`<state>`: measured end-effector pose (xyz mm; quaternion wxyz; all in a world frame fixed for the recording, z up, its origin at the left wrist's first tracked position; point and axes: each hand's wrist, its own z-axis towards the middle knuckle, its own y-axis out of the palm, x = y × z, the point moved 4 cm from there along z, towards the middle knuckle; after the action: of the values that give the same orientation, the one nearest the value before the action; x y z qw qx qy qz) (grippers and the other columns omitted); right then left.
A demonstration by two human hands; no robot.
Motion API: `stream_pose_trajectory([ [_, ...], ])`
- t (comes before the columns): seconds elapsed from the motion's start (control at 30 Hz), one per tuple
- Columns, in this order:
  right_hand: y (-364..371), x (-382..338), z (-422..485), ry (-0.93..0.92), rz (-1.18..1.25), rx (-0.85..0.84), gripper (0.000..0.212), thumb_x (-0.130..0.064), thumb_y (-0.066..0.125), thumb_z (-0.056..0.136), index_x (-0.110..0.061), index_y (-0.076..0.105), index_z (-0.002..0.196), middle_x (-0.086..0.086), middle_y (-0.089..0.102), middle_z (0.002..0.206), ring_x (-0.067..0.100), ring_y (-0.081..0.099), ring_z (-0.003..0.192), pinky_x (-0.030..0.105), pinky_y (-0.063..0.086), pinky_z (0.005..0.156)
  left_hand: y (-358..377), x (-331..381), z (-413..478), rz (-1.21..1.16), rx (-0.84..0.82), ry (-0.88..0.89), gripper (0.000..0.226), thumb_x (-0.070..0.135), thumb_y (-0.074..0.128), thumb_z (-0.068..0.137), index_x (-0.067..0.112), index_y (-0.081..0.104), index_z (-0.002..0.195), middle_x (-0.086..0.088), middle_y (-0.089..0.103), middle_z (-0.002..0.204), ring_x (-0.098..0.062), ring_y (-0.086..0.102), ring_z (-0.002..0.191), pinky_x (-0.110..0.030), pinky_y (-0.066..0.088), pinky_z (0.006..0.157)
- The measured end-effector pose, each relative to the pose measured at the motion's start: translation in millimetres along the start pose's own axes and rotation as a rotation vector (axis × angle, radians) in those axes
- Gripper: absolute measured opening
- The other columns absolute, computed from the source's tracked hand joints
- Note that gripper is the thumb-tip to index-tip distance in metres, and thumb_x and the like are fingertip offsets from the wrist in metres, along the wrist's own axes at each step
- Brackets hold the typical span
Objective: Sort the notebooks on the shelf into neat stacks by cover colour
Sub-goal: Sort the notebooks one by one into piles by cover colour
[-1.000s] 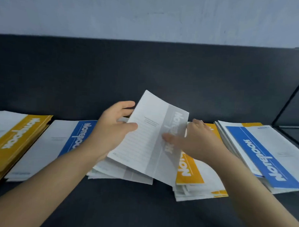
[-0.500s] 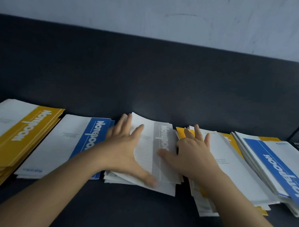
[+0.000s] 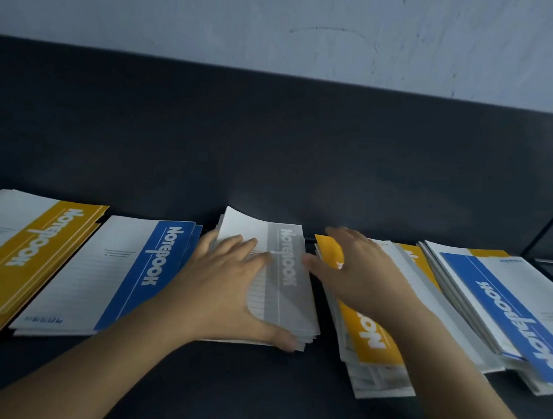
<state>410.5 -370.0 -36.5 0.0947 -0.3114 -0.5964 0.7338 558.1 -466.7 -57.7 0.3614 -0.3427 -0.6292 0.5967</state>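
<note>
Centrally, grey-banded white notebook stack [image 3: 289,292]; left hand [image 3: 230,289] flat atop, right hand [image 3: 361,276] open alongside

"Notebook" printed white on yellow cover [image 3: 29,249], blue cover [image 3: 159,261], grey cover [image 3: 287,263].

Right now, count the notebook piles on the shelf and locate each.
5. Yellow pile far left; blue pile beside it; grey pile centre, under the left hand; yellow-topped pile under the right hand; blue-topped pile far right. More may be hidden.

Yellow stack [image 3: 29,255], blue stack [image 3: 107,281] and grey stack [image 3: 286,273] are lying neatly side by side; a yellow-topped pile [image 3: 369,338] and blue-topped pile [image 3: 502,309] are sprawling beyond.
</note>
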Motion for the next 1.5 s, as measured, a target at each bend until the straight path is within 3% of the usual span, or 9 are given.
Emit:
stream_pose_trajectory([
  [0.13,-19.8,51.3,3.8,0.262,-0.089,-0.085,0.073,-0.068,0.053,0.081,-0.021,0.045,0.136,0.0,0.06,0.124,0.022,0.055,0.113,0.035,0.045,0.089,-12.6,9.7,0.0,-0.105,0.046,-0.041,0.111,0.094,0.024,0.06,0.035,0.014,0.153,0.014,0.009,0.161,-0.007,0.005,0.147,-0.033,-0.003,0.118],
  [0.3,-26.1,82.7,2.4,0.359,-0.195,-0.147,0.055,-0.068,0.06,0.077,-0.018,0.055,0.099,-0.003,0.055,0.088,0.017,0.053,0.087,0.03,0.044,0.075,-17.9,52.8,15.6,-0.503,0.027,-0.054,0.065,0.071,0.055,0.079,0.042,0.039,0.136,0.021,0.042,0.145,-0.007,0.038,0.135,-0.033,0.034,0.111],
  [0.4,-24.1,76.8,3.9,0.295,-0.197,-0.072,0.051,-0.065,0.063,0.076,-0.019,0.055,0.096,-0.001,0.06,0.096,0.018,0.056,0.089,0.03,0.046,0.075,-8.5,71.7,35.8,-0.749,-0.01,-0.104,0.054,0.061,0.071,0.075,0.043,0.046,0.119,0.026,0.055,0.114,-0.004,0.053,0.115,-0.034,0.046,0.101],
  [0.57,-14.4,77.6,10.7,0.27,-0.075,-0.093,0.081,-0.067,0.064,0.073,-0.017,0.048,0.134,0.005,0.05,0.135,0.026,0.045,0.124,0.036,0.044,0.097,-5.7,80.9,48.7,-1.082,0.148,-0.215,0.063,0.02,0.08,0.078,0.028,0.043,0.129,0.02,0.049,0.112,0.002,0.053,0.091,-0.005,0.047,0.061],
  [0.77,-28.0,55.3,7.5,0.126,0.039,0.173,0.077,-0.061,0.058,0.082,-0.006,0.043,0.134,0.012,0.038,0.144,0.031,0.031,0.135,0.037,0.032,0.105,-19.4,43.1,35.6,-1.382,0.181,-0.335,0.073,-0.007,0.068,0.083,0.017,0.038,0.144,0.001,0.069,0.108,-0.015,0.069,0.089,-0.029,0.057,0.072],
  [0.93,-37.6,11.4,9.6,-0.102,0.422,0.237,0.09,-0.053,0.073,0.073,-0.025,0.029,0.147,-0.003,0.036,0.149,0.018,0.032,0.138,0.035,0.034,0.105,-59.3,-23.5,-8.0,-1.159,-0.122,-0.198,0.047,-0.003,0.068,0.084,0.016,0.057,0.126,-0.009,0.073,0.108,-0.027,0.072,0.096,-0.037,0.061,0.077],
  [1.13,10.2,-103.1,10.8,-0.28,0.577,-0.22,0.062,-0.04,0.08,0.071,-0.026,0.056,0.127,-0.01,0.064,0.114,0.012,0.062,0.104,0.028,0.05,0.087,-99.9,-111.3,-53.1,-0.647,-0.195,-0.078,0.028,0.015,0.076,0.081,0.022,0.069,0.108,0.0,0.077,0.093,-0.019,0.074,0.085,-0.03,0.06,0.073],
  [1.37,53.1,-200.0,8.3,-0.067,1.055,-0.248,0.013,-0.007,0.072,0.081,-0.01,0.075,0.093,0.01,0.074,0.085,0.021,0.07,0.07,0.032,0.059,0.068,-107.5,-206.1,-83.0,-0.194,0.522,-0.121,0.032,0.026,0.068,0.088,0.03,0.062,0.12,0.016,0.062,0.115,-0.006,0.058,0.108,-0.027,0.047,0.088],
  [1.5,49.5,-216.5,-5.7,0.062,1.088,-0.261,0.015,-0.005,0.067,0.083,-0.008,0.074,0.096,0.012,0.074,0.083,0.019,0.069,0.063,0.028,0.059,0.059,-88.2,-242.3,-103.6,-0.327,0.464,-0.219,0.046,0.041,0.063,0.089,0.025,0.055,0.132,0.009,0.057,0.131,-0.012,0.054,0.118,-0.032,0.046,0.093],
])
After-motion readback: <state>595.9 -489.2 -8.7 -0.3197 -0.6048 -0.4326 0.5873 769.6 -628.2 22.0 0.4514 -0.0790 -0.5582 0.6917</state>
